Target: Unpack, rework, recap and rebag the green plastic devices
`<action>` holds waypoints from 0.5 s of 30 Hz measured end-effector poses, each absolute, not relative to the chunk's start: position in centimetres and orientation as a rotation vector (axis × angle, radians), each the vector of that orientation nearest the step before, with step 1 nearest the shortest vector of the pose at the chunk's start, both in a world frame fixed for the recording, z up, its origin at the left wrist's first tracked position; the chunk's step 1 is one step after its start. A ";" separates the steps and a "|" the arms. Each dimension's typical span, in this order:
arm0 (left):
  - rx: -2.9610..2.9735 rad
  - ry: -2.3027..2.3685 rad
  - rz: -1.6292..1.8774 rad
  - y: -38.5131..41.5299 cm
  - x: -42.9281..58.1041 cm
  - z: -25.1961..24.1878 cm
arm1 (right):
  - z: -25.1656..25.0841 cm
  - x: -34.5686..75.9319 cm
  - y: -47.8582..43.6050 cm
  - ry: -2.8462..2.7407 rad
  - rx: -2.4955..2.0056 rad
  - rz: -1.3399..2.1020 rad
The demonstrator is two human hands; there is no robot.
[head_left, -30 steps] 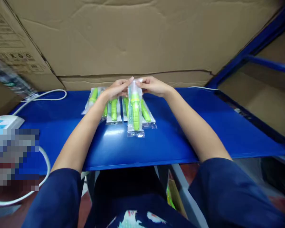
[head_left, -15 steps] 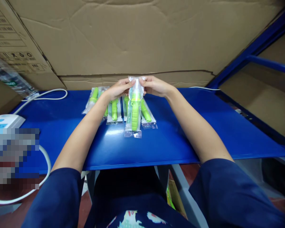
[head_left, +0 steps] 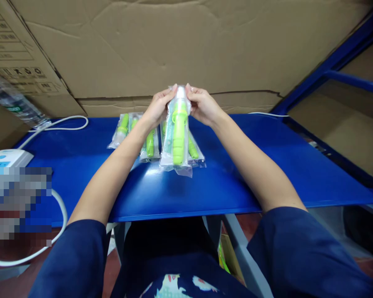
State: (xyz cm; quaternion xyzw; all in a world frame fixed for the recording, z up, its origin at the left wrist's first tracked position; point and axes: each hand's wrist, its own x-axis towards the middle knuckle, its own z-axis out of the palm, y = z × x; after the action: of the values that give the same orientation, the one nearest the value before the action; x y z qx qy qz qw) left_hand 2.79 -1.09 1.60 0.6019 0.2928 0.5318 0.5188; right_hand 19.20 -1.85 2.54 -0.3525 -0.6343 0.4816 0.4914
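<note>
Left hand (head_left: 158, 108) and right hand (head_left: 203, 106) pinch the top of clear plastic packet with green tool (head_left: 178, 136); lifted higher now, over the flat green-tool packets (head_left: 149, 145) beneath.

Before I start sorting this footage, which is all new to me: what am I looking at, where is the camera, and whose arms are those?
There is no machine here. The two arms belong to one person, and the single camera sits on that person's head, looking forward and down, so you see roughly what they see. The left hand and the right hand pinch the top of a clear packet with a green tool inside. They hold it up so it hangs over the blue table. Behind it, more packets of the same kind lie flat, side by side. On the left are a white power strip, a white cable and a plastic bottle. Cardboard boxes fill the background.
</note>
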 end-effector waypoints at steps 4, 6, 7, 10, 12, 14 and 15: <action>1.419 0.659 1.279 -1.6 2.8 1.9 | 2.4 18.9 -1.9 -1.541 -0.884 1.118; 1.410 0.647 1.299 -1.6 3.0 1.8 | 2.2 18.9 -1.7 -1.564 -0.888 1.055; 1.408 0.642 1.315 -1.5 3.2 1.7 | 2.1 18.8 -1.6 -1.577 -0.886 1.013; 1.407 0.630 1.364 -1.2 3.6 1.3 | 1.8 18.9 -1.2 -1.619 -0.857 0.882; 1.411 0.625 1.371 -1.2 3.7 1.1 | 1.7 19.0 -1.1 -1.639 -0.842 0.831; 1.435 0.657 1.350 -1.3 3.7 1.1 | 1.9 19.0 -1.3 -1.652 -0.864 0.835; 1.456 0.687 1.330 -1.4 3.7 1.2 | 2.1 19.0 -1.5 -1.651 -0.888 0.858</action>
State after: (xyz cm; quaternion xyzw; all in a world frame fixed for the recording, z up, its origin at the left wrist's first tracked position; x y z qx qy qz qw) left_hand 3.66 -1.40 1.20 0.6027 0.2844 0.5507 0.5026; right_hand 19.05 -1.47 2.11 -0.3694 -0.6869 0.3571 0.5140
